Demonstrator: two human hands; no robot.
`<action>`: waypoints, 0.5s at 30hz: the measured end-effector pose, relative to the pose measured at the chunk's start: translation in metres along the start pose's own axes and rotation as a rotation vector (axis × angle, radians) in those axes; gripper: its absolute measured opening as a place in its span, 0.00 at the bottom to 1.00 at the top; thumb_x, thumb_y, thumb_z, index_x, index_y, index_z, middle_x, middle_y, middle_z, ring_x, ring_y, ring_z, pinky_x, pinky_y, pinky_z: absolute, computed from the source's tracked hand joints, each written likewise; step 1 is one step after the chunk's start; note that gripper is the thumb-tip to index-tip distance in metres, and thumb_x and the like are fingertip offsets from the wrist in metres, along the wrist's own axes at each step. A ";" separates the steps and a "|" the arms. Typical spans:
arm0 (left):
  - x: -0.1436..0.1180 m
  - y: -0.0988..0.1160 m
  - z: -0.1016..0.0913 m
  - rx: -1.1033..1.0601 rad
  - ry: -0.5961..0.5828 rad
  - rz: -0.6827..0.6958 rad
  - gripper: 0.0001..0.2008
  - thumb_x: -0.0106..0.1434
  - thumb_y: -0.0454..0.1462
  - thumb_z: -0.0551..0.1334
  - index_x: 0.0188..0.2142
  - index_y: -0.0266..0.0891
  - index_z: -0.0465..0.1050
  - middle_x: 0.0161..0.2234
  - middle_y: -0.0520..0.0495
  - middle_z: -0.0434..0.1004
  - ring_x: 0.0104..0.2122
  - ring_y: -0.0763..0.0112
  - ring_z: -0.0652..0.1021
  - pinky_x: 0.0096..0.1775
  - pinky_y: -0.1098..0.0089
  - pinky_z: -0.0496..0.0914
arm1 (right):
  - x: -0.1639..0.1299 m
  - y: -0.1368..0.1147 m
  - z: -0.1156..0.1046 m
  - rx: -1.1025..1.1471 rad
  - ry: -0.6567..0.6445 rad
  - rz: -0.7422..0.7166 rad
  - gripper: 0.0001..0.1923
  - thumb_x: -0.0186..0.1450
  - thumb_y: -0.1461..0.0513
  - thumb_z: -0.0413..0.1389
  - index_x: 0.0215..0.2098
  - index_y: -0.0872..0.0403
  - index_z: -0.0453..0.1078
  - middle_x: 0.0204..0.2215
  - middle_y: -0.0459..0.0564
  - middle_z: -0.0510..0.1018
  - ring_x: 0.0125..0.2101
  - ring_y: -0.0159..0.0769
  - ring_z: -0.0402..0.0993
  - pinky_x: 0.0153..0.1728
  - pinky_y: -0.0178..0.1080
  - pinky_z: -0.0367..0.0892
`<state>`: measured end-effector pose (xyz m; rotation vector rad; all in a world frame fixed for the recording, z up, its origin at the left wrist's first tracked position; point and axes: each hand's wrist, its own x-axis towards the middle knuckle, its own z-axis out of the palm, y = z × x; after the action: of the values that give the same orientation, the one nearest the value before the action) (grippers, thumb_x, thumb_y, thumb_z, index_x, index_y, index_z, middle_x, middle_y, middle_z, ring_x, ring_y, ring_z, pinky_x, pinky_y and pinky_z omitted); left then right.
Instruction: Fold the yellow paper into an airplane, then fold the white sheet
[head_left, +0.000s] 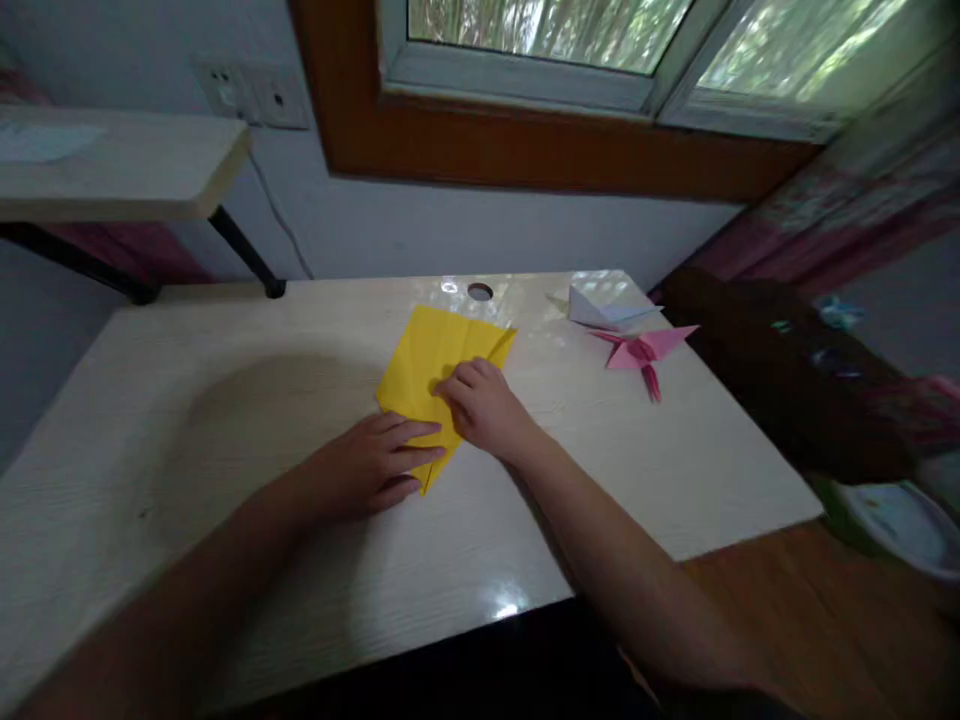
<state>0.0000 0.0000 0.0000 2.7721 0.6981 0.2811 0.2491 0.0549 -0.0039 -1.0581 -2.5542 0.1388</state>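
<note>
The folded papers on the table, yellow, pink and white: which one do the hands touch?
The yellow paper: the left hand and right hand both rest on it. The pink paper and white paper lie apart, to its right.

The sheet (422,362) is solid yellow — the folded figure (651,346) pink, the folded paper (594,312) whitish, the tabletop (637,470) cream, faintly streaked.

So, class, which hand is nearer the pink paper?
Right. The right hand is left of the pink paper; the left hand is farther left and lower in view.
</note>
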 end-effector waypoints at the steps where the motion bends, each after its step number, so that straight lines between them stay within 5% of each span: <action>1: 0.000 -0.001 0.000 -0.004 0.011 0.006 0.24 0.71 0.40 0.59 0.66 0.47 0.65 0.65 0.42 0.66 0.63 0.56 0.67 0.63 0.51 0.63 | 0.000 0.000 0.000 0.000 -0.003 0.003 0.19 0.63 0.71 0.53 0.50 0.54 0.74 0.42 0.55 0.75 0.45 0.46 0.63 0.51 0.47 0.58; 15: -0.006 0.002 -0.017 -0.092 0.032 0.080 0.16 0.70 0.36 0.60 0.55 0.48 0.77 0.61 0.45 0.72 0.62 0.55 0.69 0.62 0.51 0.65 | 0.001 -0.002 0.001 0.004 0.007 0.030 0.18 0.64 0.70 0.53 0.50 0.53 0.74 0.40 0.54 0.73 0.43 0.45 0.61 0.49 0.47 0.58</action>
<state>-0.0089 -0.0006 0.0162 2.7174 0.5684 0.3655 0.2473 0.0544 -0.0039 -1.0932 -2.5314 0.1478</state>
